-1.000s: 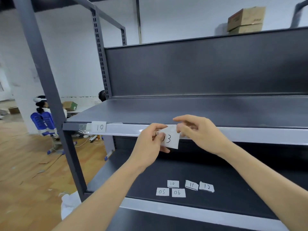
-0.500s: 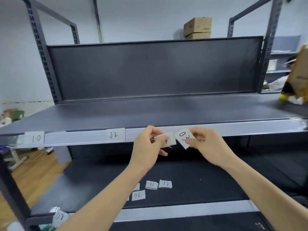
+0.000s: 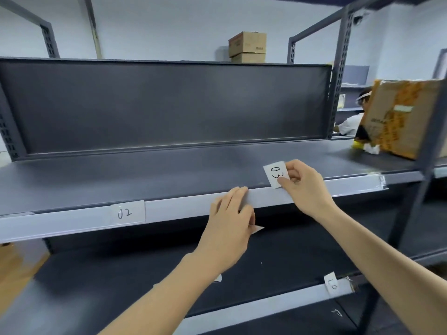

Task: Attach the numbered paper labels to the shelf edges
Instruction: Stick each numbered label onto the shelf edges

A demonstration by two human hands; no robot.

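My right hand pinches a white paper label marked "03", held turned sideways just above the pale strip on the upper shelf edge. My left hand rests its fingertips on that strip to the left of the label and keeps another small paper label pinched against the palm, only a corner showing. A label "02" sits in the strip farther left. On the lower shelf edge a label reading "07" upside down is fixed near the right end.
A large cardboard box stands on the upper shelf at the right, with a person partly visible behind it. Two small boxes sit on top of the rack. A grey upright post runs down the right side.
The view has swung right along the shelf. My right hand lifted the "03" label up to the shelf edge, and my left hand moved onto the strip, keeping the other label.
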